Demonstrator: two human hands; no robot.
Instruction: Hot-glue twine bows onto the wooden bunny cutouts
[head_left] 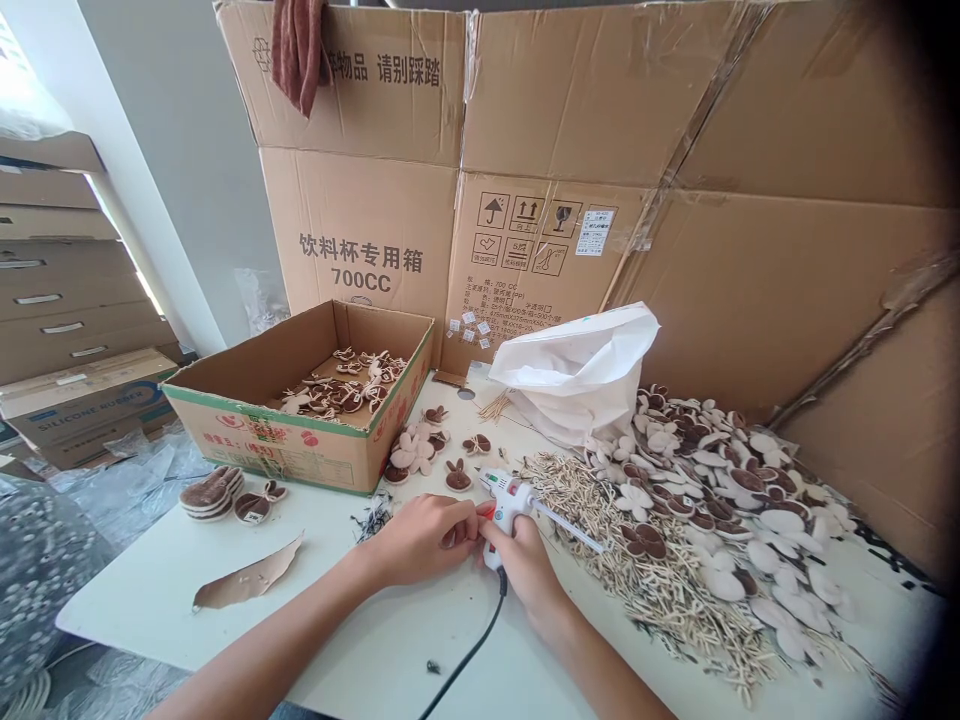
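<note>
our right hand (531,562) is wrapped around the handle of a white glue gun (504,505), which we have over the middle of the table (150,590), its nozzle pointing away and to the left. our left hand (424,535) is close against it, fingers bent and brought in at the gun's left side; we cannot tell whether they pinch anything. a translucent glue stick (570,526) pokes out of the gun's back, and a black cord (480,642) runs from the handle towards us. just beyond the nozzle we see a brown bunny-shaped piece (458,478) lying flat. to our right spreads a pile of short pale sticks (592,515), with a heap of brown and pale fabric pieces (694,440) behind and over it. a white bag (570,380) sits beside that heap. to our left stands an open carton (289,455), more pieces inside, and behind everything rises a cardboard wall (555,90).
</note>
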